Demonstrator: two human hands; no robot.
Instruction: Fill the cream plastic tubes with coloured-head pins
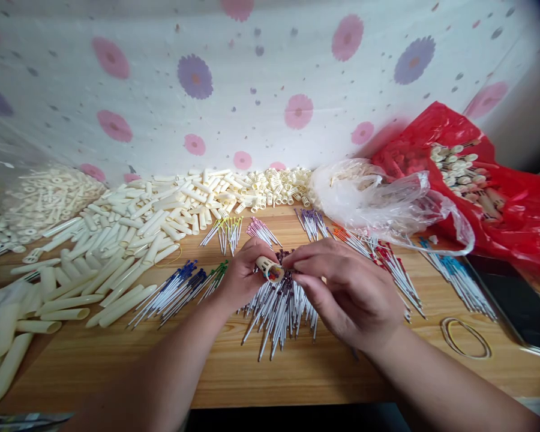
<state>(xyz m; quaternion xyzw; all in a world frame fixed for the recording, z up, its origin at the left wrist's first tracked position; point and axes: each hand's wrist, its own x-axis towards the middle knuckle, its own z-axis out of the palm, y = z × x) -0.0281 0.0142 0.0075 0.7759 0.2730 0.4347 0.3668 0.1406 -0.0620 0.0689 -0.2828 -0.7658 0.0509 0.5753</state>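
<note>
In the middle of the view my left hand (245, 273) is closed round a cream slotted plastic piece (270, 269), whose round open end faces me and shows small coloured bits inside. My right hand (346, 285) is closed in a pinch right beside that opening; what its fingertips hold, if anything, is hidden. Beneath both hands a fan of white refills with dark tips (281, 312) lies on the wooden table (234, 378). Blue-tipped refills (171, 288) and green-tipped ones (216, 277) lie left of my left hand.
Cream tubes (130, 240) are heaped at the left, slotted pieces (274, 183) at the back. Yellow, pink, purple, orange, red and light-blue refill bundles lie about. At right are a clear bag (369, 198), a red bag (522, 204), rubber bands (465, 339) and a phone (517, 300).
</note>
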